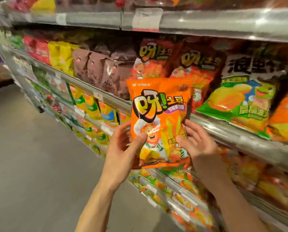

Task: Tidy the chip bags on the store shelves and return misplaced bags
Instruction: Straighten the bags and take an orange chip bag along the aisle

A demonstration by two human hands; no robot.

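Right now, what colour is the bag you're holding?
Orange bag, clearest in the head view.

Orange chip bag (160, 121) upright between both hands, before stocked shelves (223, 128).

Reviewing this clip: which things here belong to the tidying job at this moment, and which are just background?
In play:
orange bag, upright, gripped by left hand and right hand
red bags of the same brand on the shelf behind
shelf edge

Background:
brown bags
green bag
yellow bags
floor
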